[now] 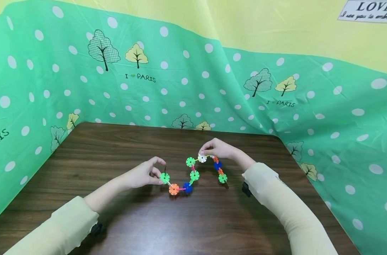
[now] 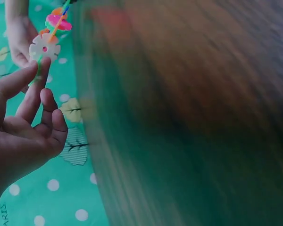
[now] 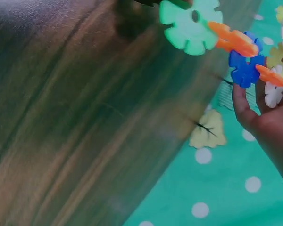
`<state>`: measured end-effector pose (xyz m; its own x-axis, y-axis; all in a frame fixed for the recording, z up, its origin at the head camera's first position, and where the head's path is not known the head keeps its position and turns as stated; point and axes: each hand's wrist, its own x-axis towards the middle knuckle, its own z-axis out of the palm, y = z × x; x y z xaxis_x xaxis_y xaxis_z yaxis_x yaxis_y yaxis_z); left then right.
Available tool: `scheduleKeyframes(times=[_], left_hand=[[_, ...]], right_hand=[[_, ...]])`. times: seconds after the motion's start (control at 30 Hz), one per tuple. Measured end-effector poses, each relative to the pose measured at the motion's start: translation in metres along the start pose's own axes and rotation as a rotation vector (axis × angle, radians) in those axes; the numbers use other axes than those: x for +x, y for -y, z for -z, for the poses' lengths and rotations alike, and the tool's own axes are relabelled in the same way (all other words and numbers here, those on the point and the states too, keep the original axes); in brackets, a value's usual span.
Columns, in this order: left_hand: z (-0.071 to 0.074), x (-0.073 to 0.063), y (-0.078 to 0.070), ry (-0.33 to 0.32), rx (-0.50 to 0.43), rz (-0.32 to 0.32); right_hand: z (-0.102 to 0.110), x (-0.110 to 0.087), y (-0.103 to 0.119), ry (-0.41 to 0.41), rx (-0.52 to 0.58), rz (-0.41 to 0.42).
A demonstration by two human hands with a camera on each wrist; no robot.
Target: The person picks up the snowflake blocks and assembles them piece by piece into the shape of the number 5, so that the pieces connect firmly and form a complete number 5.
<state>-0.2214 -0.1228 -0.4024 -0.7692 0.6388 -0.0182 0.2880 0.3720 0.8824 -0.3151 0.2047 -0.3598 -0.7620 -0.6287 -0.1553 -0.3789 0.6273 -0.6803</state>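
A chain of linked plastic snowflake discs in several colours curves between the two hands over the table. My left hand point(image 1: 144, 173) pinches the green disc point(image 1: 164, 177) at its left end between thumb and finger. A white disc point(image 2: 44, 48) joins on right beside those fingertips in the left wrist view. My right hand point(image 1: 219, 148) pinches the chain at the white disc point(image 1: 202, 158), further along. From there an orange disc, a blue disc point(image 3: 245, 68) and another orange one hang down to a green disc point(image 3: 192, 23) at the free end. In the middle, the chain dips through an orange disc point(image 1: 173, 189) and a blue disc point(image 1: 187, 187).
Under the hands lies a dark wood-grain table point(image 1: 187, 226). A green and yellow cloth point(image 1: 168, 95) with dots and trees hangs along its back and sides. Dark wrist devices point(image 1: 96, 228) show below the cream sleeves point(image 1: 69, 223).
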Motion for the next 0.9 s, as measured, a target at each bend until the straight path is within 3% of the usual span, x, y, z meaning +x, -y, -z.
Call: scheduleKeyframes(times=[0.17, 0.33, 0.6, 0.73, 0.9], left_hand=[[-0.006, 0.002, 0.01, 0.091, 0.127, -0.022], [-0.005, 0.003, 0.015, 0.13, 0.274, -0.085], [0.0, 0.003, 0.014, 0.176, 0.372, -0.129], [0.001, 0.002, 0.015, 0.147, 0.454, -0.188], [0.002, 0.002, 0.02, 0.043, 0.56, -0.256]], right_hand=[[-0.013, 0.011, -0.012, 0.069, 0.039, -0.038], [-0.023, 0.017, -0.022, 0.084, 0.086, -0.068], [-0.028, 0.018, -0.027, 0.071, 0.042, -0.076], [-0.025, 0.001, -0.02, -0.036, -0.042, -0.029], [-0.024, -0.031, -0.012, -0.235, -0.185, 0.015]])
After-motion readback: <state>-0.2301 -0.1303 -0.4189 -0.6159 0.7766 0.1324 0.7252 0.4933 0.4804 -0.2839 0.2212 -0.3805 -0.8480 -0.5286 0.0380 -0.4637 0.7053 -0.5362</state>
